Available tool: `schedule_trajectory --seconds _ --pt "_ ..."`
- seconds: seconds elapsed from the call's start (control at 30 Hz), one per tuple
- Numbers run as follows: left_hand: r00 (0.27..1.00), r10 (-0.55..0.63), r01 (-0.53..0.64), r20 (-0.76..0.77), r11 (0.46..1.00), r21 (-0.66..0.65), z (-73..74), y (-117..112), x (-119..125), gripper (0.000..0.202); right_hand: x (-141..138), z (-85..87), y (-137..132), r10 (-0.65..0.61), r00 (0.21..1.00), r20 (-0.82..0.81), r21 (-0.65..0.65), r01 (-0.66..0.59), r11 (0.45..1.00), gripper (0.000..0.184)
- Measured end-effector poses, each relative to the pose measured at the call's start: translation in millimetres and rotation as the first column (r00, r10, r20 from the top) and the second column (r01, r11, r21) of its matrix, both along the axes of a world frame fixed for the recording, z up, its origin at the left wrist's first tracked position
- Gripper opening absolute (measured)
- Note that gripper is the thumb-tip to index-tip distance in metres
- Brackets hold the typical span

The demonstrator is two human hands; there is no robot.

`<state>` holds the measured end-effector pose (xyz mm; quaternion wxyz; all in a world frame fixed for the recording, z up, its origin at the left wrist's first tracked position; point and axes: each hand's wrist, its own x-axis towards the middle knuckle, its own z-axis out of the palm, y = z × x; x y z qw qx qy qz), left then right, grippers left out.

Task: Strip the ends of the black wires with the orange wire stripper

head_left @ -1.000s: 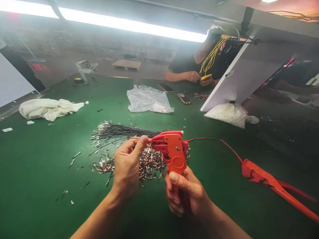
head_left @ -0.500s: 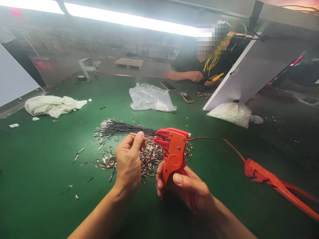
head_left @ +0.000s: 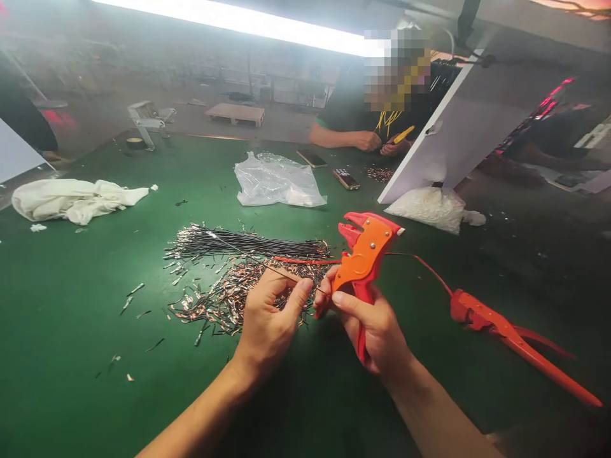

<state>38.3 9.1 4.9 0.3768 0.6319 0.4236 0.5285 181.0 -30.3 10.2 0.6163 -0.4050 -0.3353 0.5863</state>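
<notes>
The left hand (head_left: 267, 324) is pinching a thin black wire (head_left: 252, 257) between thumb and forefinger, just over the scrap pile (head_left: 214, 305). The right hand (head_left: 377, 327) is clenching the orange stripper (head_left: 363, 254), whose head is pointing up, clear of the wire. This looks like a between-strips step. Next, the wire's end needs lining up with the stripper's mouth. Beyond, the wire bundle (head_left: 248, 243) is lying on the green table (head_left: 71, 305).

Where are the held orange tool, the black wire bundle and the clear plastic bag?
held orange tool (head_left: 361, 256), head view, flat body.
black wire bundle (head_left: 252, 243), head view, its middle.
clear plastic bag (head_left: 279, 184), head view, crumpled middle.
</notes>
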Motion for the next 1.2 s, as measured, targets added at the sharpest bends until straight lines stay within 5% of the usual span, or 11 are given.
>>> schedule_trajectory --seconds 0.17,0.3,0.5,0.77,0.97,1.2 --pt "0.995 -0.105 0.104 0.003 0.995 0.006 -1.3 -1 2 0.017 -1 -0.7 0 0.006 0.988 0.152 0.031 -0.011 0.999 0.015" --pt "0.976 -0.162 0.173 0.146 0.983 -0.065 -0.1 -2 3 0.016 -3 0.7 0 0.039 0.967 0.253 0.05 -0.053 0.997 0.013" --pt "0.944 -0.207 0.234 0.257 0.969 -0.077 0.0 -3 4 0.012 -3 -2.5 -3 0.044 0.963 0.267 0.094 -0.071 0.993 0.012" --pt "0.978 -0.141 0.151 0.155 0.987 -0.054 -5.3 1 1 0.011 2 -6.3 2 -0.027 0.995 0.101 0.095 0.017 0.995 0.017" --pt "0.957 -0.203 0.204 0.205 0.979 0.015 -3.4 0 4 0.01 -1 -5.3 -1 0.009 0.989 0.148 0.117 -0.026 0.993 0.013" --pt "0.969 -0.235 0.225 0.076 0.967 0.121 -11.4 0 1 0.008 1 -5.5 4 -0.117 0.929 0.35 0.179 0.056 0.982 0.008"
